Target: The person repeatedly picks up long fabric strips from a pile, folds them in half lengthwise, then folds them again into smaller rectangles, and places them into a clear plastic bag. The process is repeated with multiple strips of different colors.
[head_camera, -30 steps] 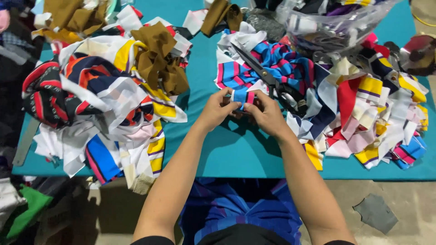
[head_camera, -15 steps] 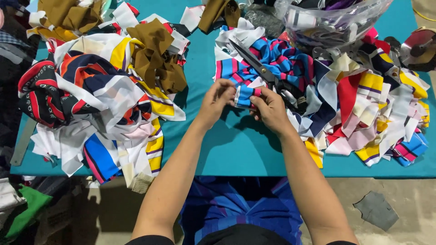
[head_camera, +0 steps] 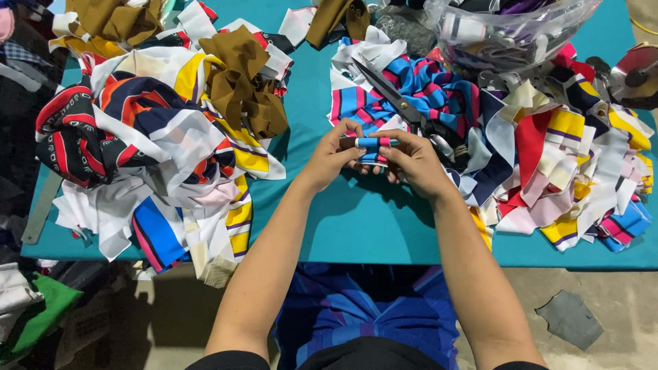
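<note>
Both my hands meet over the teal table (head_camera: 384, 226) near its middle. My left hand (head_camera: 332, 156) and my right hand (head_camera: 411, 161) pinch the two ends of a small striped fabric strip (head_camera: 371, 142), blue, pink and white, stretched between the fingers. Just beyond the hands lies a pile of blue and pink striped cloth (head_camera: 425, 96) with a pair of black scissors (head_camera: 404, 106) lying on it.
A big heap of mixed scraps (head_camera: 151, 151) covers the table's left side, topped with brown cloth (head_camera: 243, 82). Another heap of yellow, red and white pieces (head_camera: 569, 157) fills the right. A clear plastic bag (head_camera: 507, 34) sits at the back. A round metal object (head_camera: 637, 72) is at far right.
My hands have lifted slightly and drawn a little apart, so the striped strip now shows stretched between the fingertips. The piles and scissors have not moved.
</note>
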